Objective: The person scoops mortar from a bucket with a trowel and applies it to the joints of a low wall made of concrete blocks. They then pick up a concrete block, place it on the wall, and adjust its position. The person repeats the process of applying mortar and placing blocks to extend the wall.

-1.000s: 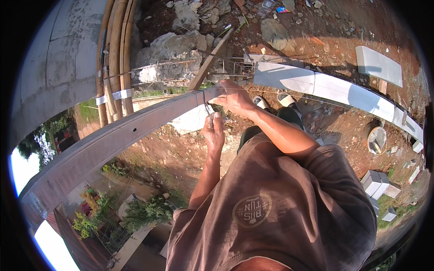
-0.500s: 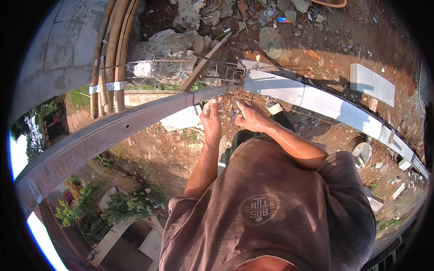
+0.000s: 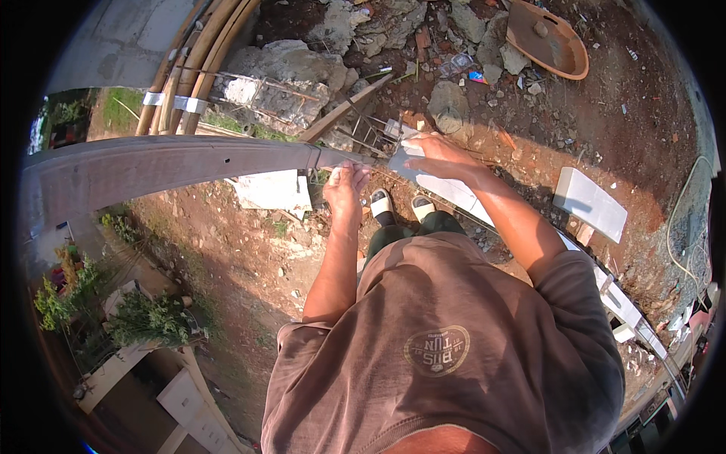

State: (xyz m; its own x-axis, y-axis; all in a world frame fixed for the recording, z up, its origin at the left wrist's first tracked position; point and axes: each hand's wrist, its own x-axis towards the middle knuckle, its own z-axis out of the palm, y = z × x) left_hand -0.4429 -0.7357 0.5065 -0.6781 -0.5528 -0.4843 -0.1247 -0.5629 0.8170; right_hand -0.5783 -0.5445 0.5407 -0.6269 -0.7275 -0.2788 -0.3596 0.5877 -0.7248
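My left hand [image 3: 345,187] is raised beside the near end of a long brown beam [image 3: 261,155], its fingertips pinched together. What they hold, if anything, is too small to make out. My right hand [image 3: 446,157] reaches over the end of a row of pale blocks [image 3: 459,194], thumb and fingers stretched apart. Whether its fingertips touch the block cannot be told. Thin steel rods [image 3: 364,130] stick out just beyond both hands.
Bamboo poles [image 3: 214,57] bound with a white band stand at far left. Broken concrete [image 3: 291,64] and a slanting wooden stick [image 3: 344,110] lie ahead. An orange-rimmed tub [image 3: 561,47] and a pale slab [image 3: 590,204] are at right. A white board [image 3: 272,191] lies below the beam.
My right hand has moved away from my left, up and rightward onto the block row's end. My left hand stays by the beam's end. The view has shifted, showing more of the tub.
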